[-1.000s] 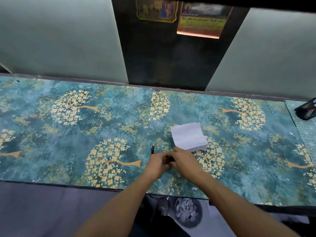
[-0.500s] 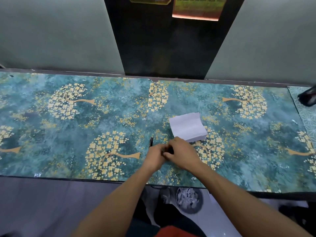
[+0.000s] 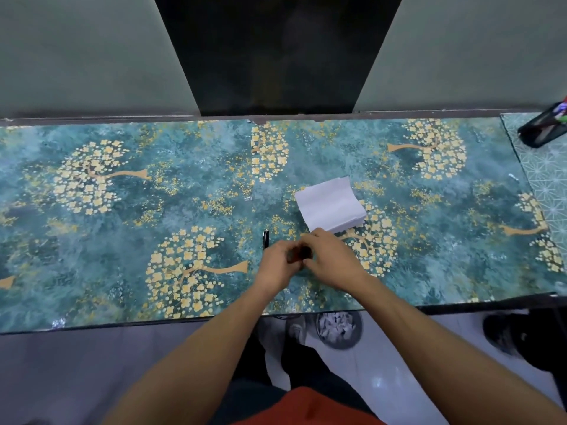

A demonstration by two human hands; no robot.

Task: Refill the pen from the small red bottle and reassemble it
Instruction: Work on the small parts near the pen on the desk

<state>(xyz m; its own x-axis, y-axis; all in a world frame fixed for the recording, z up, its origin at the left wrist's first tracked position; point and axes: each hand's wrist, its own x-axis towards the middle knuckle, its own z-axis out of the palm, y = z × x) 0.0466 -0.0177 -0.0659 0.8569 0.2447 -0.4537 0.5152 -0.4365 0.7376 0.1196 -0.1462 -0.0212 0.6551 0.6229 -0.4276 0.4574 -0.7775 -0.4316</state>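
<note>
My left hand and my right hand meet over the patterned table, near its front edge. Between their fingers sits a small dark red bottle, mostly hidden. My left hand grips its body. The fingers of my right hand close on its black top. A black pen part lies on the table just beyond my left hand, its near end hidden by the knuckles.
A folded white paper lies just behind my right hand. A black pencil case sits at the far right corner. Under the table stand a round bin and a dark shoe.
My view has tilted down, so the table sits lower and my lap shows. Both hands stay together at the same spot on the small bottle.
</note>
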